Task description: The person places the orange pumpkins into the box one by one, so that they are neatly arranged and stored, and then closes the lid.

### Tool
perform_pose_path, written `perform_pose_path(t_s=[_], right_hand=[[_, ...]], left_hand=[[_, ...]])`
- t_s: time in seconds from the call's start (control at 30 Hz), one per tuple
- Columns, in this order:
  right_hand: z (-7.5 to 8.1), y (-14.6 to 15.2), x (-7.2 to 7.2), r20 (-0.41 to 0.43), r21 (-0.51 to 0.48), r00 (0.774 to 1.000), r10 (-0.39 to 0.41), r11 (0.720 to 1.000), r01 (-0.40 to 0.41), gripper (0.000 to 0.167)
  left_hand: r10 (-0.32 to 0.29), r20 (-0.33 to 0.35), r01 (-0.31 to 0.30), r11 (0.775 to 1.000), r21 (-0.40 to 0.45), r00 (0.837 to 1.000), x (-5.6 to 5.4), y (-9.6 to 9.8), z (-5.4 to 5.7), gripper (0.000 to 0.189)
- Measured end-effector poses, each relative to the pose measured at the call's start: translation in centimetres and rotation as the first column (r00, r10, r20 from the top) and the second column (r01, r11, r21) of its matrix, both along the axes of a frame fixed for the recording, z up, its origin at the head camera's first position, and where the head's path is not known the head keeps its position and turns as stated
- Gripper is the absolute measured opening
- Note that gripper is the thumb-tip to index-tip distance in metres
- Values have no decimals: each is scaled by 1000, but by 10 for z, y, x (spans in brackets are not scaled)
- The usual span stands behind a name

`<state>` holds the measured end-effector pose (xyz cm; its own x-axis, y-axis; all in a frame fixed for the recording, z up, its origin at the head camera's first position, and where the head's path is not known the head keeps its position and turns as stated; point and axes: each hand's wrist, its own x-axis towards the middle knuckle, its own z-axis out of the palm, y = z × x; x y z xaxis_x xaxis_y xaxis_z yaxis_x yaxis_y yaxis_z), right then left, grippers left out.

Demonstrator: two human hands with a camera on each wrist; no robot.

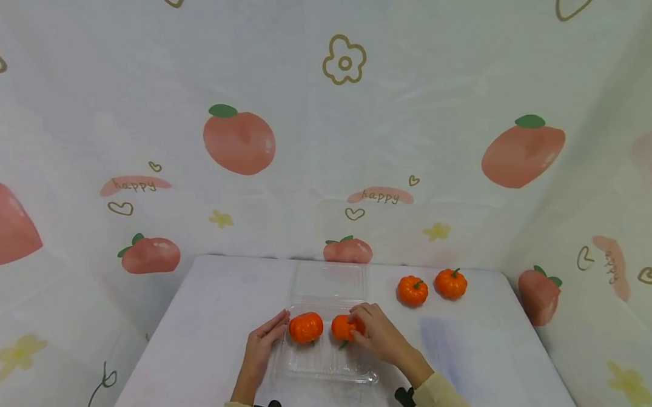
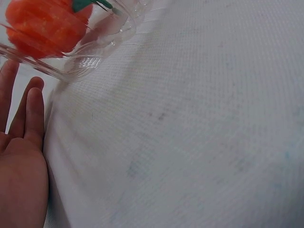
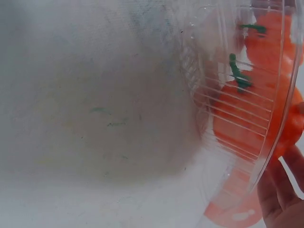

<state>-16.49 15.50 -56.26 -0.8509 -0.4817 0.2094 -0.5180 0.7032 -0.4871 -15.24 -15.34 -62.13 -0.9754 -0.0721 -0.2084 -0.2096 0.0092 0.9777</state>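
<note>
A clear plastic clamshell box (image 1: pixel 321 363) lies on the table with its lid (image 1: pixel 329 282) folded back away from me. In its left half sits a small orange pumpkin (image 1: pixel 306 328), stem toward me. My left hand (image 1: pixel 260 350) rests along the box's left side; in the left wrist view its straight fingers (image 2: pixel 34 111) reach up to the rim. My right hand (image 1: pixel 385 335) pinches a second pumpkin (image 1: pixel 340 328) over the right half, its green stem pointing toward me. Through the clear wall, the right wrist view shows this pumpkin (image 3: pixel 240 118) in front of the other one.
Two more small orange pumpkins stand toward the back right of the table, one nearer the box (image 1: pixel 412 291) and one farther right (image 1: pixel 451 283). A white curtain (image 1: pixel 408 90) printed with peaches hangs behind and beside the white-covered table (image 1: pixel 201 354).
</note>
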Motion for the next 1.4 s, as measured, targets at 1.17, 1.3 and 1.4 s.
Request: perform_pose_path(t_s=[1.17,1.3,1.4], right_hand=[[5,24,-4,-130,207,954,-270,934,292,84],[2,32,-8,-172,214,940,-294,921,327,84],[1,37,-10,-187,204,931,-312,915,348,84]], left_hand=[[10,17,-10,1000,-7,1000,-2,1,1,45],[8,13,-8,1000,-8,1000,-2,1,1,45],[6,13,-6,1000,-9,1000,-1,1,2,44]])
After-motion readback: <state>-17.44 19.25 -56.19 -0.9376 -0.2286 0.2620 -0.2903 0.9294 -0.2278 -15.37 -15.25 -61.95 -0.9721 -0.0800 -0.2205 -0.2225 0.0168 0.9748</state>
